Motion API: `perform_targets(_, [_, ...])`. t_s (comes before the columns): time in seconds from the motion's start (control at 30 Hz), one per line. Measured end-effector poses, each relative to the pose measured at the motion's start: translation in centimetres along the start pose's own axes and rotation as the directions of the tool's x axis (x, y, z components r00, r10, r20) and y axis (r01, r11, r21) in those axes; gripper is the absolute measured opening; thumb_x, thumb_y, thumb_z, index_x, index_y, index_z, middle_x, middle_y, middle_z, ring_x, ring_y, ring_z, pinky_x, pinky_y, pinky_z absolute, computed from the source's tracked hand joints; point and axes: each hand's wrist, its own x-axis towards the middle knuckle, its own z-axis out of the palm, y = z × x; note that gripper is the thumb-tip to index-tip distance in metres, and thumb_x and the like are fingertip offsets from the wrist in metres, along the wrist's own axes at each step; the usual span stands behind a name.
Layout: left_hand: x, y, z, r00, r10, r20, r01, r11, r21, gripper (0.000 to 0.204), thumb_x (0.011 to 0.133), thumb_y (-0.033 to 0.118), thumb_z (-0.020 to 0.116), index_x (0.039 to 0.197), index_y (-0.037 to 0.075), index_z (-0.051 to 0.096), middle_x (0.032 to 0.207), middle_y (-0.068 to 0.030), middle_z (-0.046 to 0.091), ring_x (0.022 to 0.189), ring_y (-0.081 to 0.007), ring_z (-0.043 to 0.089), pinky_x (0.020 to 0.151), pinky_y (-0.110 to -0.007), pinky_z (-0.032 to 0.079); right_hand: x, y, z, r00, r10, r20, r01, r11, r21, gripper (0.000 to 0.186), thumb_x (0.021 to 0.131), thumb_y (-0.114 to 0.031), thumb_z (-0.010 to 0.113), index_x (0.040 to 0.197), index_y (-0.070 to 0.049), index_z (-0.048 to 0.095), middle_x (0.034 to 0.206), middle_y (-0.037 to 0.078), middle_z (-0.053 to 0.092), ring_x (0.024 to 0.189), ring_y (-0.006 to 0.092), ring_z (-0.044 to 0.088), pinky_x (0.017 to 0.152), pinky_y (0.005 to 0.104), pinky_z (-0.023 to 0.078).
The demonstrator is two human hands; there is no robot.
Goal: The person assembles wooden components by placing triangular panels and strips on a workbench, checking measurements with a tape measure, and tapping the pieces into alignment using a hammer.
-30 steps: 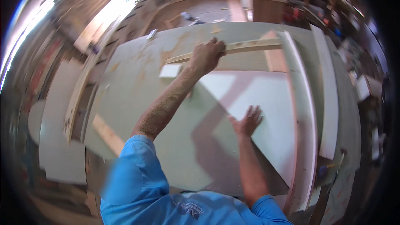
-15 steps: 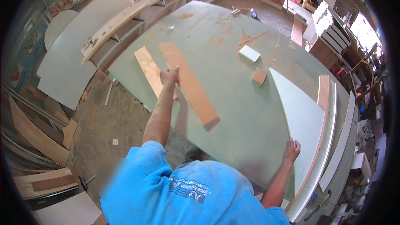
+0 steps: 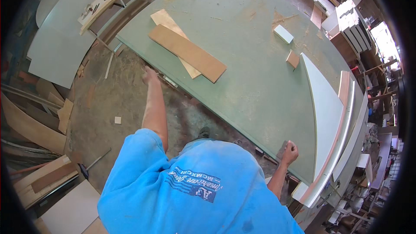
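Observation:
My left hand [image 3: 150,74] is beside the near left edge of the green-topped table [image 3: 260,99], lower than the top; its fingers are too unclear to tell open from closed. My right hand [image 3: 289,151] is curled closed over the table's near edge, left of a white curved panel [image 3: 323,104] and apart from it. What its fingers hold, if anything, is hidden. On the table's left part, a brown board [image 3: 188,54] lies across a pale wood strip [image 3: 167,19], touching neither hand.
A small white block [image 3: 283,34] and a brown block [image 3: 293,59] lie near the panel's tip. Curved strips [image 3: 344,117] run along the panel's right side. A long bench [image 3: 108,0] stands to the left, past a large white sheet [image 3: 60,47]. Sheet offcuts [image 3: 65,208] sit at lower left.
My left hand has let go of the brown board and moved down to the table's edge. The board has turned and now crosses the pale strip. My right hand has come away from the white panel.

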Motion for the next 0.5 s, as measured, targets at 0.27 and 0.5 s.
perform_targets(0.27, [-0.9, -13.5, 3.9, 0.856, -0.039, 0.515, 0.304, 0.844, -0.441, 0.076, 0.099, 0.065, 0.037, 0.155, 0.015, 0.043, 0.159, -0.0080, 0.044, 0.144, -0.0340, 0.041, 0.120, -0.053, 0.029, -3.9, -3.1, 0.7, 0.962, -0.138, 0.235, 0.162, 0.983, -0.082, 0.022, 0.090, -0.022, 0.070, 0.090, 0.000, 0.075, 0.073, 0.007, 0.071, 0.068, 0.0157, 0.067, 0.066, 0.0317, 0.053])
perform_targets(0.5, [0.0, -13.1, 6.0, 0.878, 0.110, 0.466, 0.203, 0.796, -0.570, 0.079, 0.099, 0.067, 0.035, 0.157, 0.013, 0.040, 0.159, -0.0089, 0.043, 0.143, -0.0338, 0.043, 0.118, -0.051, 0.033, -10.0, -4.2, -1.0, 0.960, -0.154, 0.235, 0.187, 0.975, -0.124, 0.021, 0.088, -0.021, 0.074, 0.091, 0.000, 0.076, 0.072, 0.008, 0.073, 0.067, 0.0153, 0.069, 0.066, 0.0319, 0.054])
